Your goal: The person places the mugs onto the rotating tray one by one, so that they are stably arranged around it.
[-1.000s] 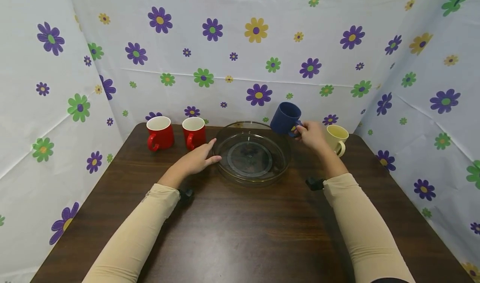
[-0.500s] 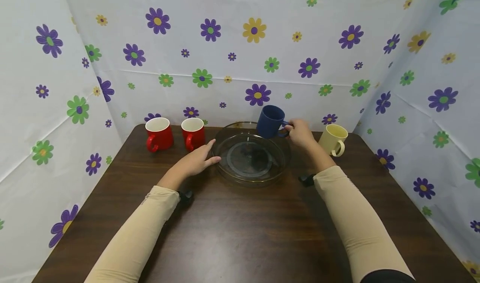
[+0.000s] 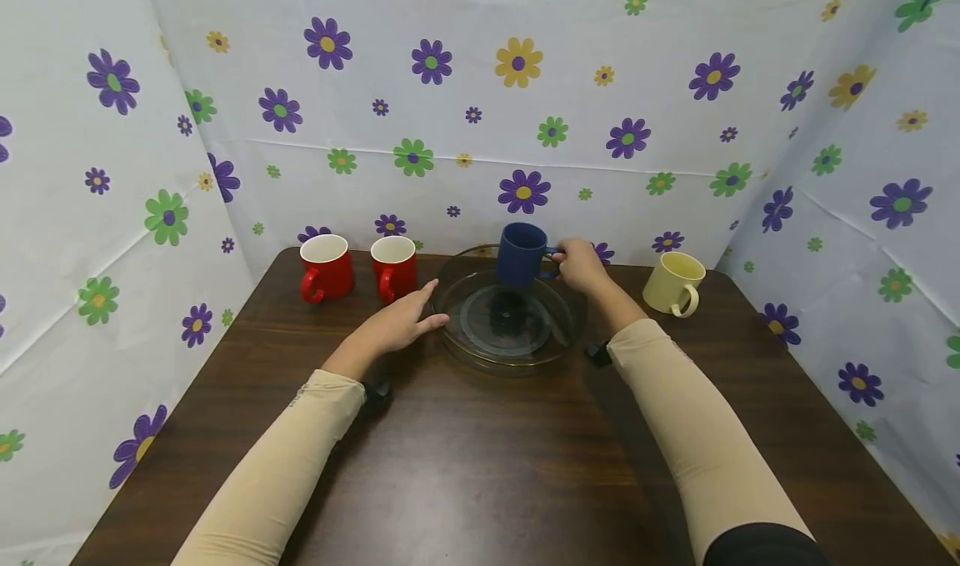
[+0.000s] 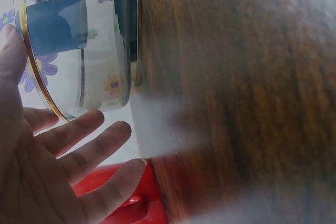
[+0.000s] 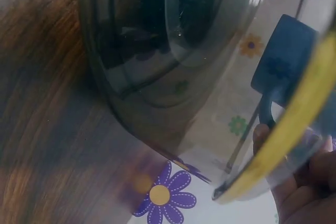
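Observation:
My right hand grips the handle of a blue mug. The mug hangs upright over the back part of a large clear glass bowl, its base within the rim line. Through the glass in the left wrist view, the blue mug shows above the bowl's floor. My left hand is at the bowl's left side, fingers spread and fairly straight, touching the rim. In the right wrist view the right hand is partly hidden behind the bowl's rim.
Two red mugs with white insides, a left one and a right one, stand left of the bowl. A pale yellow mug stands at the right back of the dark wooden table. Flowered cloth hangs close behind.
My right hand has carried the blue mug left and downward, from the bowl's right back edge to over its inside, and the mug has become more upright. My left hand has stayed at the rim.

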`<action>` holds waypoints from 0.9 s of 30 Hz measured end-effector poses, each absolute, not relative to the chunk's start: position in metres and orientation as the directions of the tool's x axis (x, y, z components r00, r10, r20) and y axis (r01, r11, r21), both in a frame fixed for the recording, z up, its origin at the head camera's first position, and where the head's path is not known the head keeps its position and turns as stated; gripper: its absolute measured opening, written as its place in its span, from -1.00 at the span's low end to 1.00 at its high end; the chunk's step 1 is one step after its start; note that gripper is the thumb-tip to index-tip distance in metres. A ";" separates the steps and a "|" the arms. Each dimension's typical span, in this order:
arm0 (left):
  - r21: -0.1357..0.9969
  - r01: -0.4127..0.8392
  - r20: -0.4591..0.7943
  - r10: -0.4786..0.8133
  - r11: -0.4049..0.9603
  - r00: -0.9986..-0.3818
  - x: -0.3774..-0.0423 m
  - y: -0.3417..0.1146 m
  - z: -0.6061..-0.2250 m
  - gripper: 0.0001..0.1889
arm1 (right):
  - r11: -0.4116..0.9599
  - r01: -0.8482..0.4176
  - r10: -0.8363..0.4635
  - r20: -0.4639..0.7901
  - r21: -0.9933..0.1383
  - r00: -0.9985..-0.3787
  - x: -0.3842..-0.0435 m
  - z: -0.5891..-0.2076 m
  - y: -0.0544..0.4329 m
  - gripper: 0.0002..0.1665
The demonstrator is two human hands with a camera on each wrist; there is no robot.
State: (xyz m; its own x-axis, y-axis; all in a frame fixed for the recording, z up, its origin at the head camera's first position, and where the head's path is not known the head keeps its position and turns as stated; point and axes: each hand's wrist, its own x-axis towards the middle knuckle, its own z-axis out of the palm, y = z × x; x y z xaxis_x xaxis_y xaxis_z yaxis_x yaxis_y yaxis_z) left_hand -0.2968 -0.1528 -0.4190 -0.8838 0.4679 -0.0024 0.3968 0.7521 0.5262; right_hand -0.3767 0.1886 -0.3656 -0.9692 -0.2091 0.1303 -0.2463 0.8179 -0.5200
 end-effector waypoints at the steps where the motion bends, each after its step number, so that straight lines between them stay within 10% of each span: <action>1: 0.526 0.398 -0.002 0.469 0.751 -0.883 -0.297 -0.153 -0.420 -0.08 | 0.826 -0.242 -0.207 0.126 -0.509 -0.970 -0.377 -0.366 0.188 -0.74; 27: 0.545 0.369 -0.025 0.454 0.753 -0.891 -0.297 -0.152 -0.423 -0.05 | 0.841 -0.248 -0.237 0.085 -0.482 -0.968 -0.392 -0.385 0.172 -0.76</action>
State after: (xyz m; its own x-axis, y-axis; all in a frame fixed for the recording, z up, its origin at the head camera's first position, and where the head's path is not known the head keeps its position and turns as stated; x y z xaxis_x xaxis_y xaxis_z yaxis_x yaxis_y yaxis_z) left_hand -0.2974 -0.1519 -0.4227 -0.8906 0.4540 -0.0253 0.3685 0.7534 0.5446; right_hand -0.3919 0.1723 -0.3849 -0.9678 -0.2371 0.0848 -0.2481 0.8405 -0.4816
